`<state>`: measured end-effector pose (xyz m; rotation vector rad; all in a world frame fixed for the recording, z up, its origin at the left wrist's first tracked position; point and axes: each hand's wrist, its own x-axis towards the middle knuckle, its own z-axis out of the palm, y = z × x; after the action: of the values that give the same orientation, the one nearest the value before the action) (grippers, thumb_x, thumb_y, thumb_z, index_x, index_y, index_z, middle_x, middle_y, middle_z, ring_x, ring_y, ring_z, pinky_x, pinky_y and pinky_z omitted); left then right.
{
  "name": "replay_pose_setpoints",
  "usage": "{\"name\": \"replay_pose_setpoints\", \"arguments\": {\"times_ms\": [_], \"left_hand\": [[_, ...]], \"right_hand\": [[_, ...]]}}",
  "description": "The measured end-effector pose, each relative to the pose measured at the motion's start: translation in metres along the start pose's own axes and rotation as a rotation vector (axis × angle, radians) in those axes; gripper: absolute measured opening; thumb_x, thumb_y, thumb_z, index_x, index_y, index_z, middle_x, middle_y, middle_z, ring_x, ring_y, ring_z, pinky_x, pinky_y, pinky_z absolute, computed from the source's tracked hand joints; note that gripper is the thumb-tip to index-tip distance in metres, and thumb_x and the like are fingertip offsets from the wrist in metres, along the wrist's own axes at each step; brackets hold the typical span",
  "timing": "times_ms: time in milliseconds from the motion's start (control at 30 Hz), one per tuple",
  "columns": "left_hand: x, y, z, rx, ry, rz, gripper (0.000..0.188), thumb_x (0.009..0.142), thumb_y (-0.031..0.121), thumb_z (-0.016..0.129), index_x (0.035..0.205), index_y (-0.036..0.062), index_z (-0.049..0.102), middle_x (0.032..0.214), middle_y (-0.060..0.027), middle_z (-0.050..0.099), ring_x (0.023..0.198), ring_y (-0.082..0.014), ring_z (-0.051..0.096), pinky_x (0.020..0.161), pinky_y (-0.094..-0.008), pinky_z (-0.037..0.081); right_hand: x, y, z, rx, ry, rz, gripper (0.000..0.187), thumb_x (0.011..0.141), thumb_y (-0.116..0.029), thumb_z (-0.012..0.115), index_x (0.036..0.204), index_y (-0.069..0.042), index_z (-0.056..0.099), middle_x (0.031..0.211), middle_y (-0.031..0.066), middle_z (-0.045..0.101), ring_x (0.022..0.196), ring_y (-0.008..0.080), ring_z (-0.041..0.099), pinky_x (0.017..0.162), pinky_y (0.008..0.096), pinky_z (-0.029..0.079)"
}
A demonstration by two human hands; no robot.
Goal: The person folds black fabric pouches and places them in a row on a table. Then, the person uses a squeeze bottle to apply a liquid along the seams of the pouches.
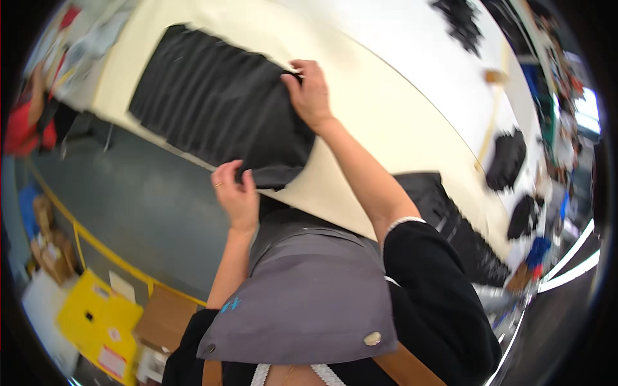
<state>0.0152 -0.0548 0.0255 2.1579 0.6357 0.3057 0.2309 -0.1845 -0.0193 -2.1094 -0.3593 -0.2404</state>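
Black fabric pieces (212,96) lie overlapped in a long row of ridges on the cream-coloured table (367,128). At the far right corner of the row, my right hand (312,96) has the top fabric piece's edge between thumb and fingers. My left hand (235,196) pinches the near edge of the same piece, by the table's front edge. Between the two hands the piece bulges smoothly, and its near edge is folded up. The fingertips of both hands are partly hidden by the fabric.
Another row of black pieces (450,225) lies on the table beyond my right arm. Smaller black bundles (506,159) sit on the white surface at the right. A yellow box (100,321) and a brown carton (166,315) stand at lower left. Someone in red (29,125) is at far left.
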Motion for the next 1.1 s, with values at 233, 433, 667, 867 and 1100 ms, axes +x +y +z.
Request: {"name": "replay_pose_setpoints", "arguments": {"times_ms": [233,433,667,867,1100], "left_hand": [[-0.007,0.023,-0.003,0.107,0.048,0.273,0.043,0.083,0.003,0.069,0.123,0.001,0.054,0.12,-0.0121,0.054,0.108,-0.0254,0.052,0.077,-0.032,0.043],[-0.019,0.073,0.047,-0.132,-0.481,0.398,0.031,0.081,0.006,0.07,0.111,0.0032,0.062,0.117,-0.0126,0.058,0.104,-0.0271,0.056,0.084,-0.0355,0.047],[-0.045,0.136,0.121,-0.254,-0.675,0.664,0.054,0.076,0.013,0.079,0.124,0.0032,0.054,0.117,-0.0144,0.06,0.113,-0.0282,0.056,0.087,-0.038,0.049],[-0.045,0.12,0.102,-0.363,-1.041,0.061,0.025,0.086,0.019,0.072,0.095,-0.0033,0.066,0.069,-0.0046,0.062,0.063,-0.009,0.052,0.06,-0.027,0.045],[-0.041,0.057,0.007,-0.434,-0.444,-0.28,0.022,0.091,0.017,0.066,0.087,-0.0041,0.064,0.06,-0.0003,0.052,0.061,-0.0041,0.042,0.054,-0.0251,0.037]], "right_hand": [[-0.119,0.084,-0.225,-0.572,0.196,0.232,0.04,0.083,-0.018,0.073,0.116,-0.001,0.058,0.117,0.0167,0.059,0.113,0.0333,0.052,0.099,0.041,0.041],[-0.211,0.11,-0.332,-0.872,0.225,0.598,0.02,0.081,-0.019,0.071,0.097,-0.009,0.07,0.112,0.013,0.064,0.114,0.0362,0.054,0.099,0.0435,0.041],[-0.158,-0.007,-0.291,-0.169,0.014,0.345,0.009,0.09,-0.006,0.062,0.098,-0.001,0.06,0.086,0.0111,0.066,0.077,0.0236,0.065,0.072,0.0285,0.049],[-0.094,-0.054,-0.265,0.16,0.029,0.447,0.012,0.091,-0.005,0.062,0.102,0.0,0.059,0.086,0.0069,0.066,0.081,0.0113,0.061,0.075,0.0243,0.048],[-0.039,-0.029,-0.148,0.069,-0.114,0.178,0.034,0.088,-0.007,0.064,0.121,-0.008,0.054,0.072,0.0094,0.064,0.062,0.0221,0.06,0.064,0.0322,0.047]]}}
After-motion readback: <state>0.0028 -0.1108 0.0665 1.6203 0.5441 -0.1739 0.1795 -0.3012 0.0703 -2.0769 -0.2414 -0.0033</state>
